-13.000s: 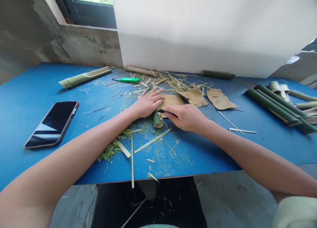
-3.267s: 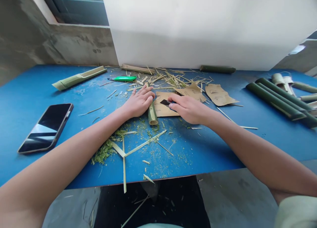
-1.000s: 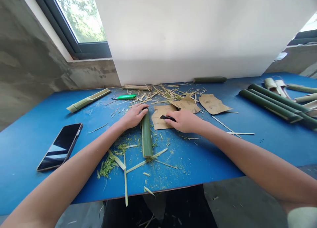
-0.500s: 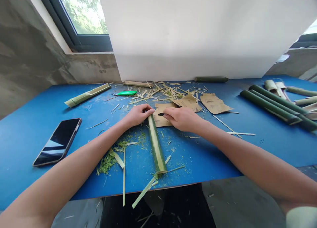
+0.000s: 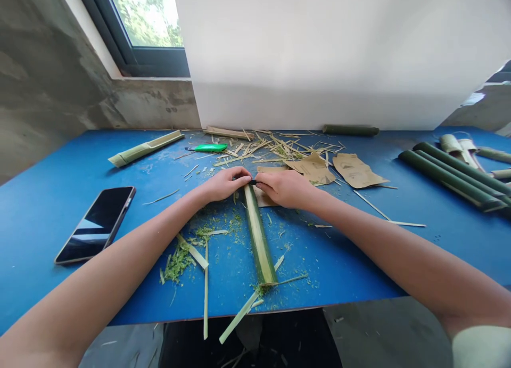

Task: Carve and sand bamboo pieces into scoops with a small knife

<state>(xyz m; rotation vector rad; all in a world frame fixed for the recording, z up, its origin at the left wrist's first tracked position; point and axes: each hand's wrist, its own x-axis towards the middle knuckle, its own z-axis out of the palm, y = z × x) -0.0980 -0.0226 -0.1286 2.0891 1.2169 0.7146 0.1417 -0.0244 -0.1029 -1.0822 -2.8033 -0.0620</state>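
A length of green bamboo [image 5: 259,237] lies on the blue table, its near end by the front edge. A pale strip with the skin off runs along its top. My left hand [image 5: 227,186] is closed on the far end of the bamboo, thumb on top. My right hand [image 5: 285,188] pinches a small black blade [image 5: 253,182], which is at the bamboo's far end beside my left thumb. My fingers hide most of the blade and that end. Brown paper [image 5: 266,198] lies partly under my right hand. Green shavings [image 5: 175,264] are scattered left of the bamboo.
A phone [image 5: 96,224] lies at left. Behind my hands are a green utility knife [image 5: 211,147], a split bamboo piece [image 5: 146,148], loose strips [image 5: 275,147] and torn brown paper [image 5: 355,170]. Dark green bamboo lengths [image 5: 447,179] lie at right, a short one [image 5: 351,130] by the white board.
My right hand has moved left, bringing the blade to the bamboo's far end by my left thumb. My left hand stays on the bamboo. The whole view has shifted slightly.
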